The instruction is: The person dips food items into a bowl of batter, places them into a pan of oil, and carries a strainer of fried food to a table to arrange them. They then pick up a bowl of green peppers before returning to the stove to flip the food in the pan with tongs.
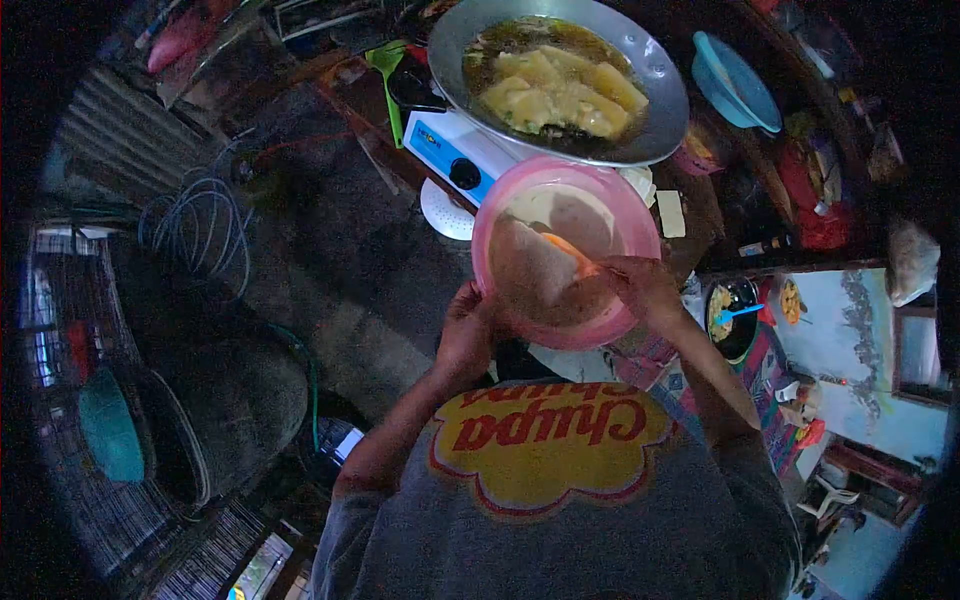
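Well left of the left hand is a coiled hose, with corrugated sheets beyond it. A teal tub stands farther left. Beyond and right of the right hand is a blue basin; well right, a plastic bag and white chair.

Left hand at the near left rim of a pink bowl of pale batter. Right hand holds an orange utensil over the batter. Beyond the bowl: wide metal pan, yellowish pieces in oil, above a white-and-blue stove with black knob. Green spatula left of the pan; light-blue basin to its right. White perforated disc partly under the stove's edge. Farther right, a dark pan with a blue utensil.
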Available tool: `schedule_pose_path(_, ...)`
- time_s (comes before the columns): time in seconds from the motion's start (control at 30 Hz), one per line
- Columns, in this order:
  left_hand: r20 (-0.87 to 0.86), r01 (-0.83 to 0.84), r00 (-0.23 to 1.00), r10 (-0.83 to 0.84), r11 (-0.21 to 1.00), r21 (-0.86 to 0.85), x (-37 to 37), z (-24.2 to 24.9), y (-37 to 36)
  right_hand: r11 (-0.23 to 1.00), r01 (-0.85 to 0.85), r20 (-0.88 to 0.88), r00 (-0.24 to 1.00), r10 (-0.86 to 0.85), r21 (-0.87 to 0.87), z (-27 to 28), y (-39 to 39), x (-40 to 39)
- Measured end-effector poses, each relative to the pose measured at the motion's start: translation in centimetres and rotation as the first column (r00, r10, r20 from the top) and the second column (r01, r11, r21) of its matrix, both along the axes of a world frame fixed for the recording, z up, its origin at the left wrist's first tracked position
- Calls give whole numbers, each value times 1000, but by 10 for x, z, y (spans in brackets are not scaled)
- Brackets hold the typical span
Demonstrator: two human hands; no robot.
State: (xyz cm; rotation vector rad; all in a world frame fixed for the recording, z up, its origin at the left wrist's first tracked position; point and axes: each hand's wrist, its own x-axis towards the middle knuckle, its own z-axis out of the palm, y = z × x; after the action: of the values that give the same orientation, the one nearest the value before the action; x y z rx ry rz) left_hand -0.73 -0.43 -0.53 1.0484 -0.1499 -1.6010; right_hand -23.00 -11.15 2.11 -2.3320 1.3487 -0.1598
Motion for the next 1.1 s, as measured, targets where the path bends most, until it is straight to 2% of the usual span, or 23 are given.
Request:
schedule_pose_path(0.07, -8, 1, 1000, -1, 1000, 7, -1, -1, -1, 999, -48, 25, 999, 48, 9, -2, -8, 2)
schedule_pose_path(0.17, 4, -33, 999, 33, 995, -96, -1, -7, -1, 991, -115, 47, 993, 112, 63, 8, -17, -1)
schedule_pose_path(0.23, 32, -12, 999, 13, 999, -32, -1, -5, 1, 992, 126, 118, 986, -121, -31, 22, -16, -2)
schedule_pose_path(0.27, 29, -14, 999, 15, 999, -31, -1, -5, 1, 992, 123, 115, 986, -119, -30, 28, -13, 1)
schedule_pose_path(0.3, 27, -3, 1000, 3, 1000, -25, -1, -5, 1, 961, 65, 52, 997, -53, -267, 33, -9, 5)
schedule_pose_path(0.33, 25, 10, 1000, -10, 1000, -20, -1, -5, 0, 874, -9, -25, 1000, -4, -486, 39, -5, 8)
schedule_pose_path(0.37, 22, 11, 1000, -10, 1000, -21, -1, -5, 0, 799, -147, -150, 986, 72, -583, 46, 0, 10)
schedule_pose_path(0.43, 26, 27, 999, -25, 996, -84, 0, -9, -1, 784, -170, -146, 984, 102, -597, 44, 8, 8)
schedule_pose_path(0.5, 42, 20, 999, -16, 997, -78, 0, -11, -1, 768, -172, -110, 985, 133, -617, 46, 7, 3)
schedule_pose_path(0.53, 58, 18, 998, -14, 997, -71, 0, -12, 0, 771, -173, -110, 985, 133, -613, 52, 7, -1)
schedule_pose_path(0.57, 56, 21, 998, -17, 998, -66, -1, -9, 1, 893, -31, -146, 988, -40, -449, 60, 8, -5)
schedule_pose_path(0.6, 27, -11, 1000, 12, 999, -47, -2, -4, 0, 950, 138, -214, 956, -201, -279, 65, 7, -11)
schedule_pose_path(0.63, -2, -42, 999, 42, 999, -29, -3, -1, -1, 954, 150, -78, 981, -175, -259, 68, 3, -20)
schedule_pose_path(0.67, -3, -40, 999, 40, 999, -29, -3, -1, -2, 954, 151, -79, 981, -177, -259, 68, 1, -25)
schedule_pose_path(0.73, 10, -13, 1000, 13, 1000, 8, -2, -3, -3, 961, 79, -199, 971, -134, -265, 68, -2, -33)
schedule_pose_path(0.77, 10, -12, 1000, 12, 1000, 10, -2, -6, -3, 956, 22, -216, 972, -88, -292, 63, -4, -36)
schedule_pose_path(0.87, 5, -25, 1000, 25, 1000, -7, -1, -15, 0, 969, -9, -222, 974, -48, -249, 31, -11, -39)
schedule_pose_path(0.9, 18, -11, 1000, 12, 1000, -24, 1, -14, 0, 968, -11, -220, 974, -46, -249, 24, -16, -39)
schedule_pose_path(0.97, 33, -1, 999, 2, 999, -39, 2, -9, -1, 988, 46, -238, 968, -80, -145, 14, -23, -37)
schedule_pose_path(1.03, 26, 17, 999, -18, 999, 48, 3, 13, -5, 989, 45, -248, 966, -79, -141, 28, -23, -31)
schedule_pose_path(1.1, 41, 25, 999, -26, 999, 31, 4, 9, -4, 990, 42, -258, 963, -77, -138, 34, -22, -27)
